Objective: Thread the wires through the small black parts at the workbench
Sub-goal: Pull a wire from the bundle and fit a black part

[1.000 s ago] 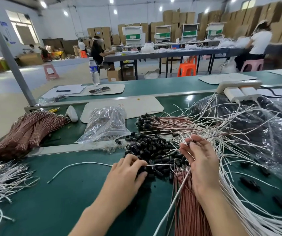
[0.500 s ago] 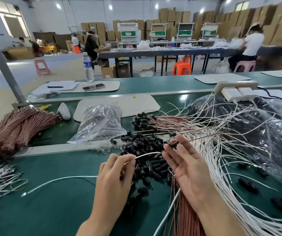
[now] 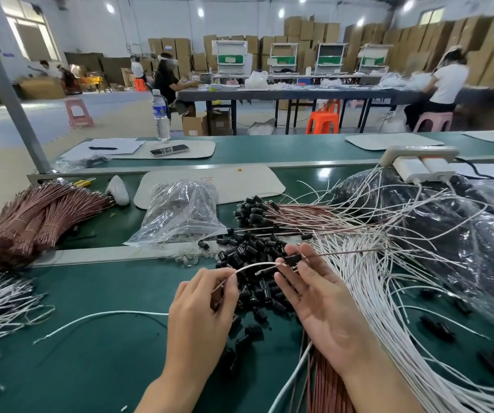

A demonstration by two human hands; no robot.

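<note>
Left hand [image 3: 207, 305] was down on the pile of black parts [image 3: 254, 254] a second ago. It is now lifted and pinches a white wire [image 3: 254, 266] near its tip, bowing it toward the right hand [image 3: 323, 305]. The right hand is palm up and pinches one black part [image 3: 292, 260] at its fingertips. A thin brown wire [image 3: 344, 253] trails out the far side. The white tip meets the part's mouth, so insertion looks imminent. The parts are short glossy tubes, heaped mid-counter [image 3: 90, 368] on matte green. The white wire looks stiff and springy.
</note>
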